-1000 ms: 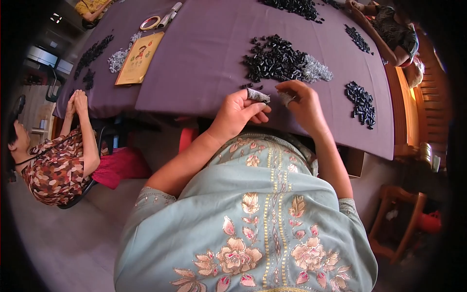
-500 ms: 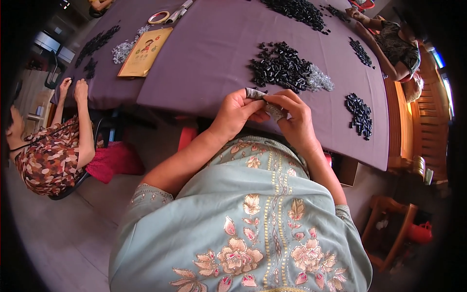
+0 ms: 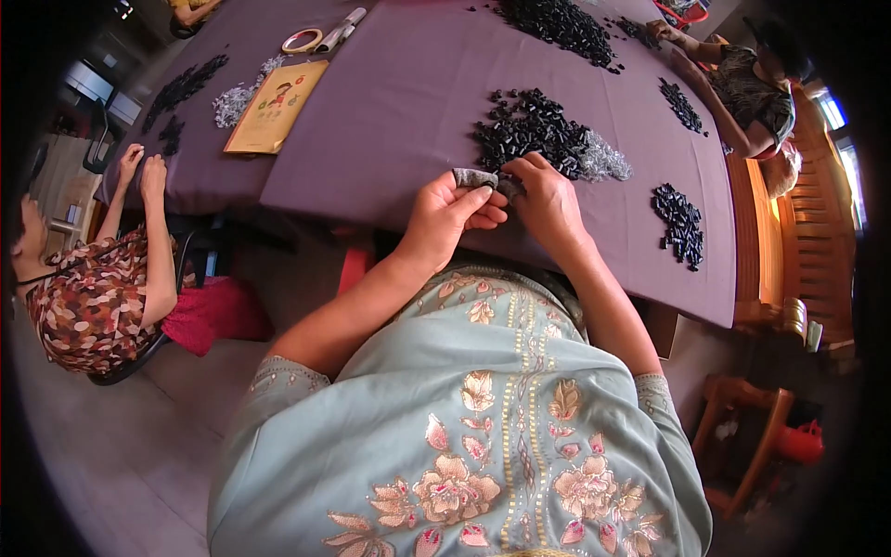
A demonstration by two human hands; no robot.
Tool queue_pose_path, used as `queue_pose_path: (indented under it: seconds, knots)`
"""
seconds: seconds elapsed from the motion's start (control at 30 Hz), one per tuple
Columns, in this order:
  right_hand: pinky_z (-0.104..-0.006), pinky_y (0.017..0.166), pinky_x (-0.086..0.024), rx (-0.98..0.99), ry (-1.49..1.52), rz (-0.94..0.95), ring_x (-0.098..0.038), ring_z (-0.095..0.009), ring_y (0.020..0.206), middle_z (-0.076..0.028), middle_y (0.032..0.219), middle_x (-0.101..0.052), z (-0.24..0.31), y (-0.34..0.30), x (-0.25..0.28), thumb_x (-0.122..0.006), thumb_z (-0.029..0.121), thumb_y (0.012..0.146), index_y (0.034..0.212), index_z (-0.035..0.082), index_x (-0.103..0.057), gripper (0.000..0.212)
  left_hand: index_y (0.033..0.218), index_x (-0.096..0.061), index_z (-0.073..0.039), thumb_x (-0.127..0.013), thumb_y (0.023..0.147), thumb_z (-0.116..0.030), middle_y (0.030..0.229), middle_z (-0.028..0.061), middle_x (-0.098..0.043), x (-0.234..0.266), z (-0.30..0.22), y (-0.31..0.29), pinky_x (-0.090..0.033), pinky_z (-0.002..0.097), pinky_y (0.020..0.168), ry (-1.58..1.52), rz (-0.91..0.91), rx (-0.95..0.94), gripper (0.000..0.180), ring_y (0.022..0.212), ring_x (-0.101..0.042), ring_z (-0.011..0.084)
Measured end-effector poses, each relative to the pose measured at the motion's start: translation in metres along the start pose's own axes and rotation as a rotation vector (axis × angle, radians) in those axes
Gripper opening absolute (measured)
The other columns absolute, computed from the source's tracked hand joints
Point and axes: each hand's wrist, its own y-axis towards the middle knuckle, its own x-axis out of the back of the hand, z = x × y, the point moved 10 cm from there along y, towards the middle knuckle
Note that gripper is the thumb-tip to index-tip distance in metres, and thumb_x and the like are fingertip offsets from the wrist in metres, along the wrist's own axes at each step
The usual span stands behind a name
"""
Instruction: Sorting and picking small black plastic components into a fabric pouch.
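Left hand (image 3: pixel 444 213) and right hand (image 3: pixel 549 201) are pinching narrowly, fingertips close together.
What they are holding is hidden, so I cannot tell; a grey wrap (image 3: pixel 471 177) is covering a left finger, likely shielding skin. Black pieces (image 3: pixel 527 130) are lying heaped just beyond the right hand, clear pieces (image 3: pixel 605 159) adjoining, apparently placed within short reach of both hands.

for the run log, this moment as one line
left hand: curled, grey finger wrap on; right hand: close against left; any held piece: unclear; black pile: beyond hands
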Motion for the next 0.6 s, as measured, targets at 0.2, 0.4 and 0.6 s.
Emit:
queue_pose_path:
  seconds: [0.2,0.4,0.6]
  knots:
    - [-0.0400,0.070,-0.052,-0.012,0.051,-0.038,-0.063,-0.034,0.082,-0.012,0.089,-0.059,-0.002,-0.009,0.005,-0.063,-0.001,0.072,0.094,0.005,-0.064,0.023,0.109,-0.060,-0.001,-0.058,0.096,-0.009,0.096,0.0133,-0.070,0.000,0.002,-0.002,-0.058,0.0266,0.070,0.021,0.015,-0.014,0.016,0.079,-0.069,0.0175]
    - [-0.0247,0.062,-0.051,-0.305,0.804,-0.041,-0.064,-0.011,0.072,-0.004,0.084,-0.066,-0.027,-0.017,0.008,-0.059,-0.007,0.083,0.096,-0.001,-0.061,0.015,0.109,-0.060,-0.002,-0.059,0.095,-0.009,0.095,0.0119,-0.070,-0.003,0.003,-0.002,-0.056,0.0263,0.068,0.097,0.034,-0.025,0.016,0.078,-0.069,0.0164]
    - [-0.0227,0.061,-0.049,-0.280,0.796,0.024,-0.061,-0.009,0.069,-0.003,0.084,-0.064,-0.022,-0.029,0.011,-0.055,-0.005,0.090,0.103,0.000,-0.067,0.018,0.107,-0.061,-0.002,-0.060,0.095,-0.010,0.090,0.0097,-0.071,-0.010,0.000,0.002,-0.055,0.0257,0.066,0.207,0.054,-0.021,0.015,0.075,-0.068,0.0147]
